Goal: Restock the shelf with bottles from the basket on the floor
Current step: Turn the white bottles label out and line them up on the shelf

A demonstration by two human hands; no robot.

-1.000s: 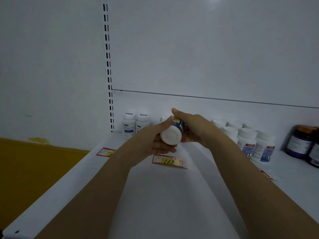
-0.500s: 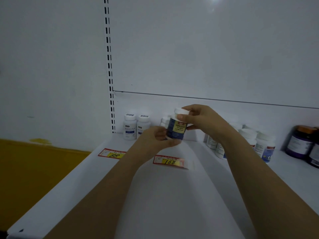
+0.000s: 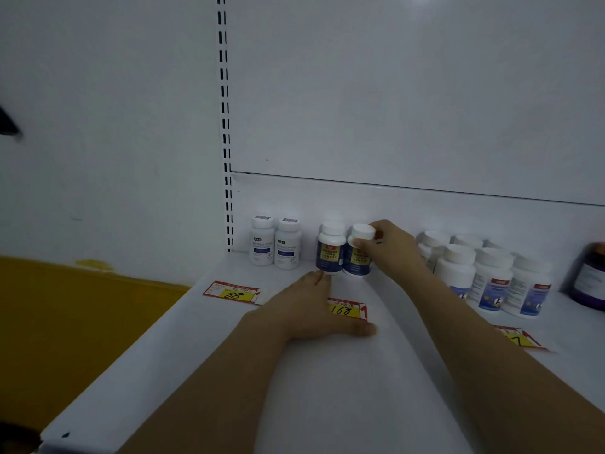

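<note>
A white bottle with a dark blue and yellow label (image 3: 357, 253) stands upright at the back of the white shelf (image 3: 196, 339). My right hand (image 3: 391, 249) grips it by the cap and shoulder. A matching bottle (image 3: 331, 249) stands just to its left, touching it. My left hand (image 3: 314, 306) lies flat and open on the shelf, fingertips near the base of that left bottle. The basket is out of view.
Two white bottles with blue labels (image 3: 275, 242) stand at the back left by the slotted upright (image 3: 226, 126). Several white bottles (image 3: 491, 276) and a dark purple jar (image 3: 589, 280) stand to the right. Price tags (image 3: 234, 292) lie on the shelf.
The bottle went from both hands in mid-air to standing at the shelf's back beside its twin. My left hand let go and dropped flat onto the shelf.
</note>
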